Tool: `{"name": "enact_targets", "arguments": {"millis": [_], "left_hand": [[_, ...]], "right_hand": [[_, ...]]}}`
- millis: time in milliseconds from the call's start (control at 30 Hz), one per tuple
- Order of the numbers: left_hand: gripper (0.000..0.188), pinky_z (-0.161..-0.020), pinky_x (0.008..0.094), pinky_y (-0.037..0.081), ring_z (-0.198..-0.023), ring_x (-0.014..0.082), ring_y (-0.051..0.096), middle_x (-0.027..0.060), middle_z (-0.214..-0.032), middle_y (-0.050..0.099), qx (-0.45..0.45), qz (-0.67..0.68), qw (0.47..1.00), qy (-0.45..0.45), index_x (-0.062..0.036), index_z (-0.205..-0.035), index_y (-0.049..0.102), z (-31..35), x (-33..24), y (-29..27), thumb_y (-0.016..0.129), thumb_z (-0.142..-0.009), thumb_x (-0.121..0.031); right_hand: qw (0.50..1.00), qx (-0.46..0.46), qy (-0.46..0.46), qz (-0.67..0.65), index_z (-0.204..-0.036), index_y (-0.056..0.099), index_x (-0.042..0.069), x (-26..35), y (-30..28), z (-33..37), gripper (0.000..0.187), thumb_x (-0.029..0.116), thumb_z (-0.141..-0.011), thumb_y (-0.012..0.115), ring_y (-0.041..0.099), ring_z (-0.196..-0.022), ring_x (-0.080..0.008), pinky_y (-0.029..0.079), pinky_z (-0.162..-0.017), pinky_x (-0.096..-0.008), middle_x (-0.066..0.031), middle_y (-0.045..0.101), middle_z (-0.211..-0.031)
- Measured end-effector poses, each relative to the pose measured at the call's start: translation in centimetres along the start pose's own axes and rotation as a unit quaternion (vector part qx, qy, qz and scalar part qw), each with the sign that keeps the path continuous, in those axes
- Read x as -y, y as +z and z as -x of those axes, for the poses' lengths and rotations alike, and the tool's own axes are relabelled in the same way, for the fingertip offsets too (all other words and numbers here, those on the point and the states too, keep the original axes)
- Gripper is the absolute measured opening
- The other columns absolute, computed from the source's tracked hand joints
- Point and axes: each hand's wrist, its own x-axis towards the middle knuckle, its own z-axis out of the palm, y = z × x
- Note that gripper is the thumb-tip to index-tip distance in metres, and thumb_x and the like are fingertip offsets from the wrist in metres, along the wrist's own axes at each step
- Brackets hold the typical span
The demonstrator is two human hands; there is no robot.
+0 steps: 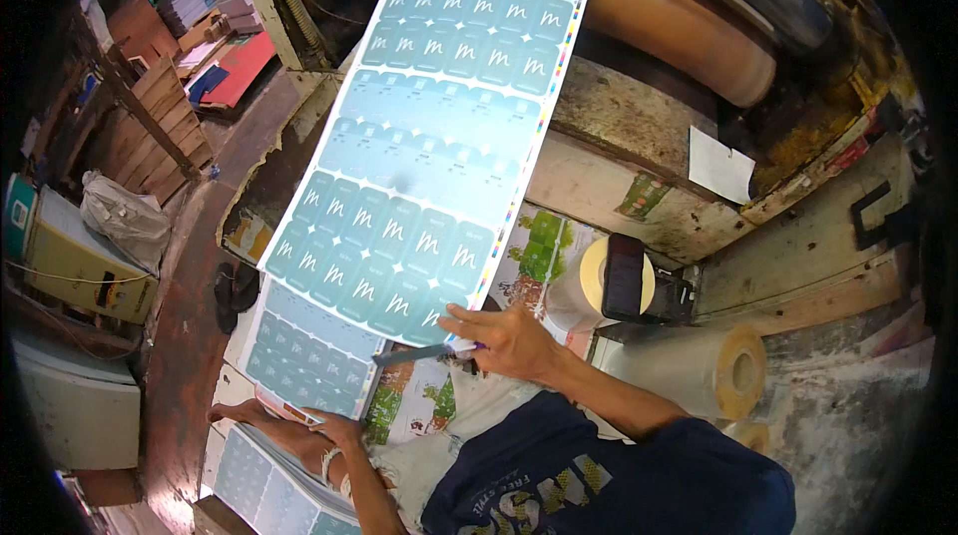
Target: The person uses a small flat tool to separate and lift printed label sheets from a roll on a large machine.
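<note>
Film rolls (699, 367), grey sack (125, 218)

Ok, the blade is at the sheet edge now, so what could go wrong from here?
1. The right hand holds a blade at the lower edge of the teal printed sheet; a slip might tear the print or nick fingers.
2. The left hand rests on the stack of cut sheets below, close to the cut line.

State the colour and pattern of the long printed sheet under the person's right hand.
Head view: printed sheet is teal and pale blue, in rows of repeated label panels.
</note>
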Motion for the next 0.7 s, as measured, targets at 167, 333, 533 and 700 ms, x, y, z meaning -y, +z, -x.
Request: {"name": "enact_targets", "arguments": {"millis": [167, 333, 533, 700], "left_hand": [[0.154, -0.103, 0.0452, 0.041, -0.119, 0.0468, 0.049, 0.0313, -0.138, 0.04, 0.026, 0.008, 1.0, -0.013, 0.0051, -0.143, -0.017, -0.4, -2.3, -0.9, 0.095, -0.046, -0.034], [0.159, -0.103, 0.0454, 0.041, -0.122, 0.0465, 0.047, 0.0312, -0.142, 0.034, 0.116, 0.106, 0.988, 0.011, 0.0034, -0.142, -0.023, -0.6, -5.5, -3.6, 0.096, -0.043, -0.031], [0.139, -0.107, 0.0469, 0.037, -0.133, 0.0413, 0.038, 0.0265, -0.153, 0.017, -0.065, -0.055, 0.996, -0.036, 0.0046, -0.147, -0.008, -0.8, -6.8, -0.6, 0.092, -0.056, -0.029], [0.093, -0.103, 0.044, 0.041, -0.124, 0.0352, 0.046, 0.0225, -0.143, 0.033, 0.094, 0.506, 0.858, -0.006, 0.0041, -0.143, 0.022, 1.4, -19.4, -9.4, 0.081, -0.075, -0.019]], "right_hand": [[0.999, 0.01, -0.043, -0.015, -0.125, 0.058, 0.009, -0.2, -0.4, -0.3, 0.059, 0.007, -0.067, 0.068, 0.07, -0.077, -0.0292, 0.058, -0.062, -0.0362, -0.0184, 0.063, -0.121], [0.998, 0.038, -0.043, -0.027, -0.124, 0.057, 0.005, -0.4, -2.0, -0.7, 0.053, 0.012, -0.072, 0.067, 0.069, -0.073, -0.0291, 0.057, -0.061, -0.0393, -0.018, 0.062, -0.121], [0.992, 0.109, -0.069, -0.002, -0.128, 0.056, 0.008, -0.6, -3.3, -1.1, 0.06, 0.008, -0.068, 0.063, 0.068, -0.066, -0.0279, 0.056, -0.055, -0.0352, -0.016, 0.064, -0.119], [0.985, 0.133, -0.088, 0.06, -0.129, 0.054, 0.009, -1.1, -3.5, -2.2, 0.055, 0.013, -0.075, 0.064, 0.068, -0.075, -0.0284, 0.057, -0.063, -0.0386, -0.0135, 0.06, -0.122]]}}
